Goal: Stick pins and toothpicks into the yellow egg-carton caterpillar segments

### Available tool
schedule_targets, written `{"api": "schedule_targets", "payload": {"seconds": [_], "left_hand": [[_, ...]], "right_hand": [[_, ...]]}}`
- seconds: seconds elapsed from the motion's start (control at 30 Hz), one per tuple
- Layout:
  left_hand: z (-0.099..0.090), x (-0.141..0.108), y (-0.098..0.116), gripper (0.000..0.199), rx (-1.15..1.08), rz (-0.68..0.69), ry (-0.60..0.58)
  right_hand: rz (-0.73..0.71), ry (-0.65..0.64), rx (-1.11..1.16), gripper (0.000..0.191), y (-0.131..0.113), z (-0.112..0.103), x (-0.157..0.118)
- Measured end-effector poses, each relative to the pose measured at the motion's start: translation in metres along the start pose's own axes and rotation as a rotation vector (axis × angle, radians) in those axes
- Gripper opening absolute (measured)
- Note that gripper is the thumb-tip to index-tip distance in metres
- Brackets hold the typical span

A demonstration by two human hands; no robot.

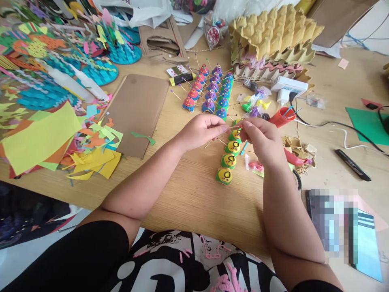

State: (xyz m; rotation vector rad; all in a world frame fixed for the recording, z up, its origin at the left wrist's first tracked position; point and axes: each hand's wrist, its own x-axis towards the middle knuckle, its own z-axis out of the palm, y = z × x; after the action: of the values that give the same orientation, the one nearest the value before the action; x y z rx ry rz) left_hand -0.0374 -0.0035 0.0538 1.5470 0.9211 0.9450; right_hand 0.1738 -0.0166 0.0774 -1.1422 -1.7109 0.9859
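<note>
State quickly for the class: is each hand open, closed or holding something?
Left hand: closed, pinching a thin stick.
Right hand: closed, pinching the same stick's other end.

yellow-and-green egg-carton caterpillar point(232, 149): moulded pulp, painted | tabletop point(188, 194): wood-grain, smooth, faint sheen | egg trays point(273, 34): rough matt pulp | brown board point(136, 113): cardboard, smooth, matt | red cup point(278, 119): glossy plastic | black marker point(352, 164): smooth plastic | T-shirt point(170, 269): printed cloth

A black marker point(352, 164) lies near the green paper point(366, 126)
</note>
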Motion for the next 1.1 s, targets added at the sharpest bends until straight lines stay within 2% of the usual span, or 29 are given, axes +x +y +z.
{"api": "schedule_targets", "payload": {"seconds": [0.1, 0.23, 0.57, 0.73, 0.87, 1.0, 1.1], "left_hand": [[-0.001, -0.001, 0.001, 0.036, 0.000, 0.009, -0.016], [-0.001, -0.001, 0.001, 0.037, 0.004, 0.002, -0.028], [0.000, -0.001, 0.001, 0.033, 0.011, 0.000, 0.008], [0.001, 0.000, -0.001, 0.031, 0.041, 0.034, 0.027], [0.001, -0.001, -0.003, 0.033, 0.071, 0.030, 0.053], [-0.001, -0.001, 0.000, 0.036, 0.088, 0.028, 0.064], [-0.001, 0.000, 0.002, 0.037, 0.097, 0.029, 0.069]], "right_hand": [[0.016, -0.054, 0.092, 0.029, 0.004, -0.001, 0.001], [0.012, -0.079, 0.128, 0.032, 0.006, 0.000, 0.002], [-0.023, -0.004, -0.021, 0.051, -0.003, -0.001, 0.000], [-0.031, 0.019, -0.086, 0.045, -0.002, 0.004, -0.001], [-0.094, 0.048, -0.193, 0.044, -0.003, 0.004, -0.002], [-0.145, 0.020, -0.270, 0.046, -0.005, 0.002, -0.002], [-0.192, 0.006, -0.335, 0.039, -0.004, 0.000, -0.002]]}}
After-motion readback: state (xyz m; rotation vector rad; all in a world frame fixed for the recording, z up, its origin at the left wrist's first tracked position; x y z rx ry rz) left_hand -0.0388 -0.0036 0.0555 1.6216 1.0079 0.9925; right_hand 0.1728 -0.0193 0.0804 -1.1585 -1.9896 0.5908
